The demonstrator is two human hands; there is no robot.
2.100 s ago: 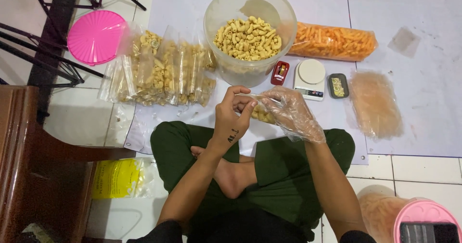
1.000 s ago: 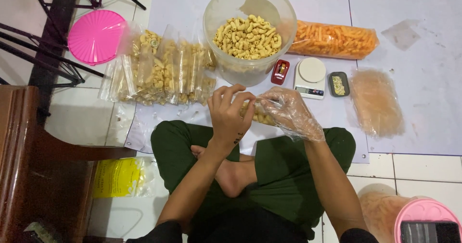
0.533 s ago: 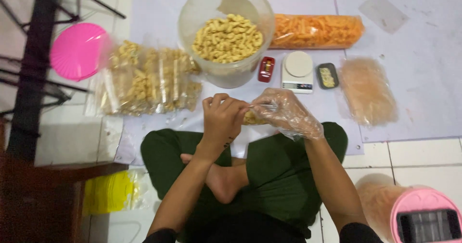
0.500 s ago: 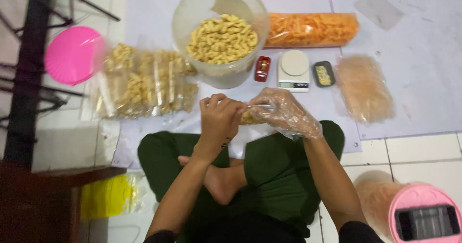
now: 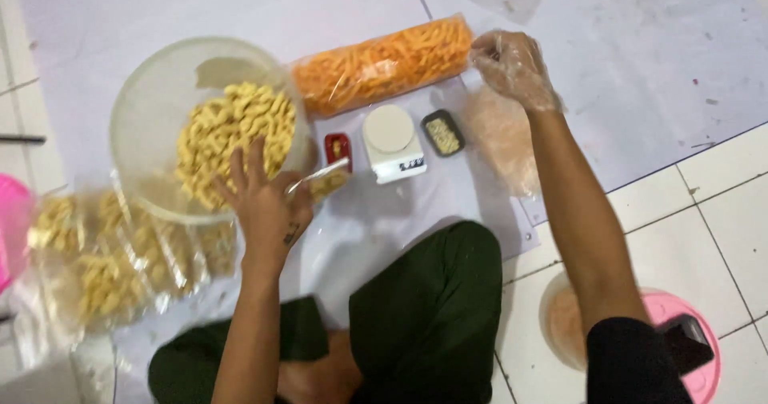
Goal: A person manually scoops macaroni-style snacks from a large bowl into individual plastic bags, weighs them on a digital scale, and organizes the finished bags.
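Note:
My left hand hovers at the near rim of a large clear tub of pale yellow snacks. Its fingers are spread, while the thumb side pinches a small clear bag of snacks. My right hand, in a thin clear glove, is stretched far forward. It sits at the right end of a long bag of orange sticks, above a bag of pale crackers. Its fingertips are curled together; whether they grip anything is unclear.
A small white scale stands between a little red container and a small dark tray. Several packed snack bags lie at the left. At the lower right is a tub of pale crackers and a pink lid.
Both hands were together at my lap working on a small bag. Now they are apart: the left moved toward the tub with the bag, and the right reached far forward.

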